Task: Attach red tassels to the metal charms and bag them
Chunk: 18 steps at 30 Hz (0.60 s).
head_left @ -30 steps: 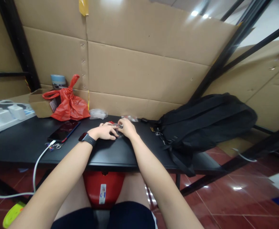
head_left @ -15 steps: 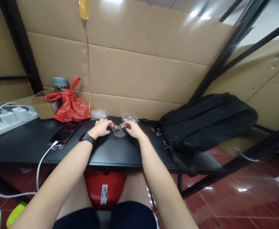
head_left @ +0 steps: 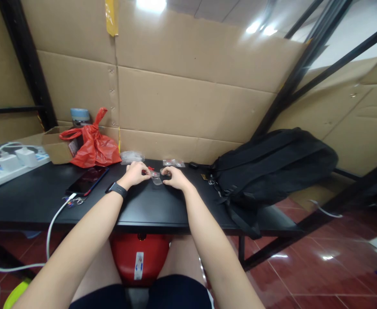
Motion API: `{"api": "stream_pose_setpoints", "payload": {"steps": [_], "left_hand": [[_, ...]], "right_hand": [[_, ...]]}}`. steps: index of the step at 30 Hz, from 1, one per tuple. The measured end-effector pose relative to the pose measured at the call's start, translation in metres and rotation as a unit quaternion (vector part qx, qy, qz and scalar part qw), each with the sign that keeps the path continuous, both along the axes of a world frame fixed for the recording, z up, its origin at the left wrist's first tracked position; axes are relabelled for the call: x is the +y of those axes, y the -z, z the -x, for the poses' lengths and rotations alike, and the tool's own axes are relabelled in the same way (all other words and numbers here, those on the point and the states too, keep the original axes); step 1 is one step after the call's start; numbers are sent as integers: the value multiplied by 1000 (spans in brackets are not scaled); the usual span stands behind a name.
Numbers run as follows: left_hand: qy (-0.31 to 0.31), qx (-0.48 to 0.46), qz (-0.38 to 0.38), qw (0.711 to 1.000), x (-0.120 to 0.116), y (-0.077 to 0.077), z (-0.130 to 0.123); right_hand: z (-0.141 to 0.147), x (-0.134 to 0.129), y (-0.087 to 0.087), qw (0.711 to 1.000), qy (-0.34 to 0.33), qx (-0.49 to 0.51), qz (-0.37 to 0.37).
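Over the black table, my left hand has its thumb and fingers closed on the left edge of a small clear plastic bag. A dark watch band is on that wrist. My right hand is just right of the bag, its thumb and index finger curved with a gap between them; its other fingertips are partly hidden. Just behind the bag, between the hands, lies a small red item, too small to make out. More clear bags lie behind my left hand, and flat clear packets behind my right.
On the left stand a red plastic bag, a cardboard box, a phone with a white cable, and a power strip. A black backpack lies on the right. Cardboard panels wall the back.
My right thumb and index finger have spread apart from a pinch, beside the bag. My left hand stays at the bag's left side. The whole view has shifted slightly.
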<state>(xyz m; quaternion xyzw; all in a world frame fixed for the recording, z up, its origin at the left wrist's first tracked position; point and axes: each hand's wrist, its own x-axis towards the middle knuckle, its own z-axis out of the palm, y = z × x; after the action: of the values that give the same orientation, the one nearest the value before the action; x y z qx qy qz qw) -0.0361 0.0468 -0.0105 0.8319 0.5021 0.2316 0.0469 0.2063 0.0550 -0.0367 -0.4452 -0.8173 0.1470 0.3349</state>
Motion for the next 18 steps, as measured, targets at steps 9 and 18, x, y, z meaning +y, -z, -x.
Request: {"api": "stream_pose_setpoints", "payload": {"steps": [9,18], "left_hand": [[-46,2,-12,999,-1,2,-8],[-28,-93,19,995,1,1,-8]], "right_hand": [[10,2,4,1000,-11,14,19],[10,1,3,999,26,24,-6]]}}
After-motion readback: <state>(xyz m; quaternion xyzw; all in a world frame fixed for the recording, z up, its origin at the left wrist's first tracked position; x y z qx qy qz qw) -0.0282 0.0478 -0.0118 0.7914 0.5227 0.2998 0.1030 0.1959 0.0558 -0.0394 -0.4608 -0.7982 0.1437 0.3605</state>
